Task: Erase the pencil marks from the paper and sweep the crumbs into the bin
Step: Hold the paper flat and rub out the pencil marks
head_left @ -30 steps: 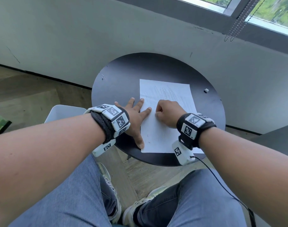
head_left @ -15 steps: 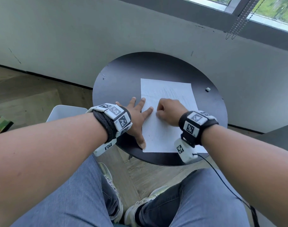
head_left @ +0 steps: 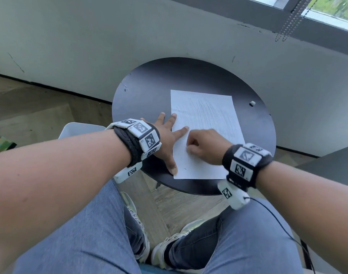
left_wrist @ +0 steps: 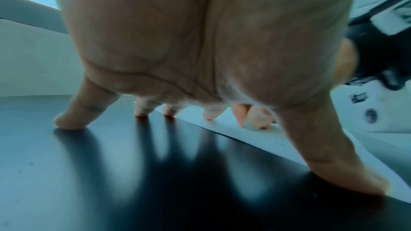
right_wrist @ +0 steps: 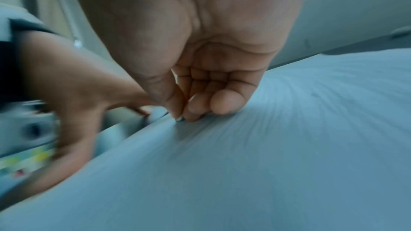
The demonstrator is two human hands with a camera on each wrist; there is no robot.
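left hand [head_left: 167, 139]: splayed flat | right hand [head_left: 205, 145]: fingers curled (pinching, blurred)

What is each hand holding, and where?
The right hand pinches a tiny eraser by its top; the left hand holds nothing, pressing the paper's left edge.

Blue jeans [head_left: 94, 234], apparently tagged wristbands [head_left: 141, 135]

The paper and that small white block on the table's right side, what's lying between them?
Nothing: in the head view only bare dark table separates the paper from the small white block.
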